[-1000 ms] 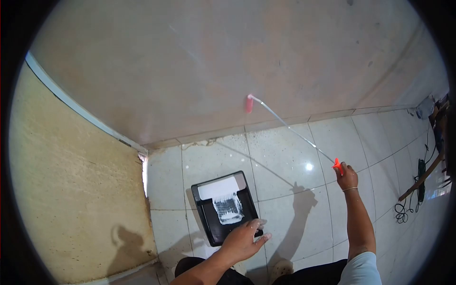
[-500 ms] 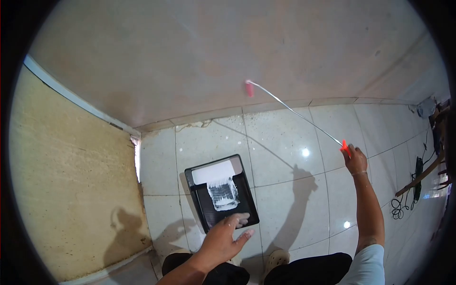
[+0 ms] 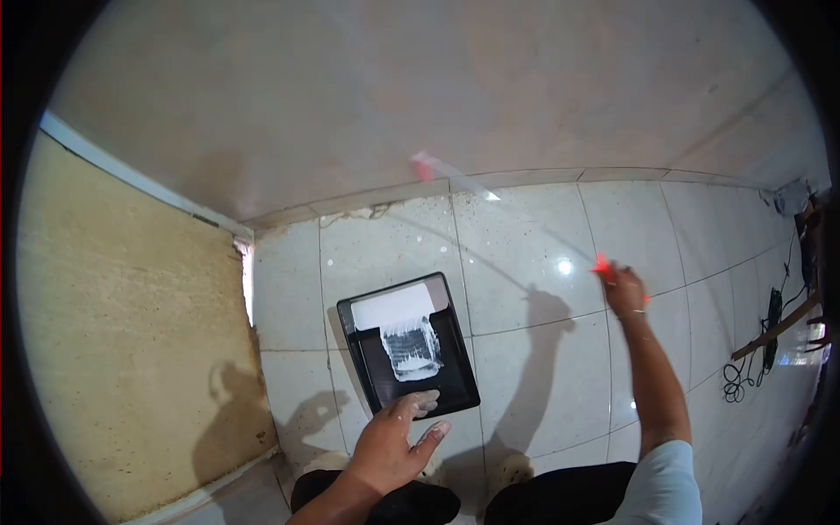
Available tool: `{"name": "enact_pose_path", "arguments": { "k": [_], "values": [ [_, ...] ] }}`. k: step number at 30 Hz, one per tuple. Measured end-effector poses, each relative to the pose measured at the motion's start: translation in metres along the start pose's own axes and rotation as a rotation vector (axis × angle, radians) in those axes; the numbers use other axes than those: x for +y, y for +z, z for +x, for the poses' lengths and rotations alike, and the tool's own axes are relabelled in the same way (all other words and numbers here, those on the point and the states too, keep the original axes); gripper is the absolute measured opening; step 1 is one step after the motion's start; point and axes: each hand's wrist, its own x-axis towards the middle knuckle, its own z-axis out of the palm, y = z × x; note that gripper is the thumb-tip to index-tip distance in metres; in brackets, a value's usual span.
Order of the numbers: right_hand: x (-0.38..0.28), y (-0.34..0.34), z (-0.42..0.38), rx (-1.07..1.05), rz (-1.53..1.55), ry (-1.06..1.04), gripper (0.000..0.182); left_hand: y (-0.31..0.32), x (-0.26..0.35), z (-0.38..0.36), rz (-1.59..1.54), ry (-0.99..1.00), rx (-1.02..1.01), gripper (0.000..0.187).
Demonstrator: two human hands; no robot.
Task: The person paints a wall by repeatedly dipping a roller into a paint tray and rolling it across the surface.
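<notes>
My right hand [image 3: 625, 291] is closed around the orange handle of a paint roller. The roller's long metal rod is smeared by motion, and its small pink head [image 3: 423, 167] is at the low part of the wall, just above the floor edge. A black paint tray [image 3: 457, 372] lies on the tiles, with white paint at its far end and a white patch rolled out on its slope. Over the tray's near edge is my left hand [image 3: 391, 444], fingers apart and holding nothing, with pale smears on the fingertips.
The wall [image 3: 525, 87] runs across the far side of the tiled floor [image 3: 525, 385]. A yellowish board [image 3: 131, 315] stands at the left. Dark cables [image 3: 742, 382] and a wooden piece [image 3: 779, 329] lie at the right. My feet are at the bottom.
My right hand has moved left with the roller, and the pink head has shifted left along the wall. My left hand has moved slightly left and remains open.
</notes>
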Motion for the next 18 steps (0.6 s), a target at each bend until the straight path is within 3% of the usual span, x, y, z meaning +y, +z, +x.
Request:
{"name": "enact_pose_path", "arguments": {
  "k": [1, 3, 6, 8, 10, 12, 14, 16, 17, 18],
  "values": [
    [-0.025, 0.029, 0.014, -0.057, 0.023, -0.096, 0.032, 0.003, 0.004, 0.004, -0.019, -0.035, -0.036, 0.045],
    [-0.103, 0.049, 0.033, -0.034, 0.001, -0.07, 0.032, 0.01, 0.013, 0.011, -0.038, 0.007, -0.063, 0.045],
    [-0.103, 0.049, 0.029, -0.039, 0.096, -0.014, 0.032, 0.013, 0.021, 0.012, -0.082, 0.058, -0.133, 0.046],
    [-0.02, 0.053, 0.0, 0.005, 0.078, 0.046, 0.032, 0.006, 0.02, 0.007, -0.089, 0.086, -0.177, 0.047],
    [0.041, 0.015, -0.035, 0.03, 0.005, 0.167, 0.033, -0.003, 0.009, 0.004, -0.07, 0.071, -0.147, 0.047],
    [0.046, -0.01, -0.044, -0.01, -0.066, 0.24, 0.032, -0.006, 0.009, 0.004, -0.067, 0.0, -0.093, 0.044],
    [0.02, -0.001, -0.038, -0.065, -0.025, 0.18, 0.029, -0.001, 0.011, 0.008, -0.078, 0.019, -0.113, 0.043],
    [-0.026, 0.052, -0.014, -0.08, 0.07, 0.023, 0.027, 0.008, 0.015, 0.017, -0.09, 0.098, -0.129, 0.042],
    [-0.069, 0.068, 0.001, -0.174, 0.036, 0.029, 0.031, 0.013, 0.018, 0.02, -0.073, 0.109, -0.131, 0.042],
    [-0.108, 0.087, 0.011, -0.1, 0.01, -0.04, 0.036, 0.018, 0.022, 0.023, -0.057, 0.124, -0.153, 0.042]
  ]
}}
